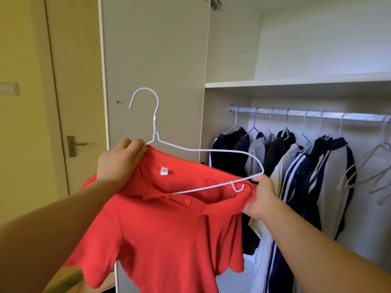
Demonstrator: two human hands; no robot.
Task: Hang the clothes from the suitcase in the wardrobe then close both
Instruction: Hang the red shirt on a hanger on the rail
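A red polo shirt (160, 225) with a buttoned collar droops between the left hand (118, 163) and right hand (261, 197), both gripping it with a white wire hanger (198, 153)

One camera, worn on the head.
It looks forward, close to the wardrobe (296, 83) filling the frame's right side.

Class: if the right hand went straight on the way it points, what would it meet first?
Beyond the red shirt and hanger it grips, the right hand would probably meet the dark jacket hanging leftmost; depth is unclear.
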